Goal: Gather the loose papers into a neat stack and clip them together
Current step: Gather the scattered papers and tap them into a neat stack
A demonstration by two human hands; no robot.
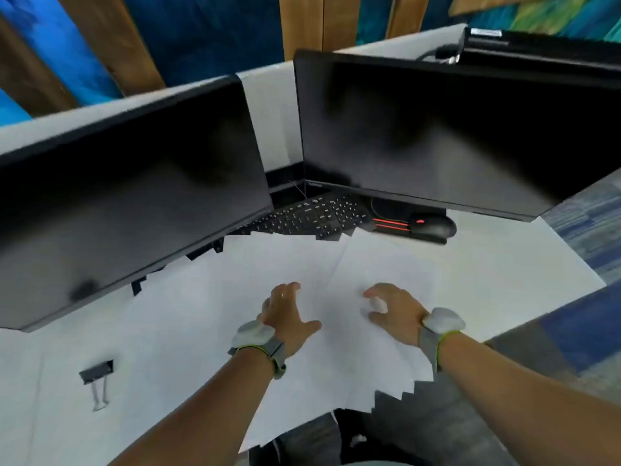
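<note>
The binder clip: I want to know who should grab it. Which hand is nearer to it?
Left. The left hand rests on the papers, to the right of the binder clip; the right hand lies farther right still, across the sheets.

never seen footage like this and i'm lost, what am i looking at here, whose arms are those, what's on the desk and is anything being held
There is no machine here. This is a single picture from a wide-angle camera worn on a person's head, looking forward and down, so the two arms coming up from the bottom are that person's own. The wide lens bends the straight edges.

The left hand and right hand are spread over loose white papers lying on a white desk. Neither hand grips anything that I can see. Each wrist wears a grey band with a pale lump on it; I cannot tell what it does.

To the left lies a black binder clip, untouched. Behind the papers are two dark monitors, a black keyboard and a black mouse.
</note>
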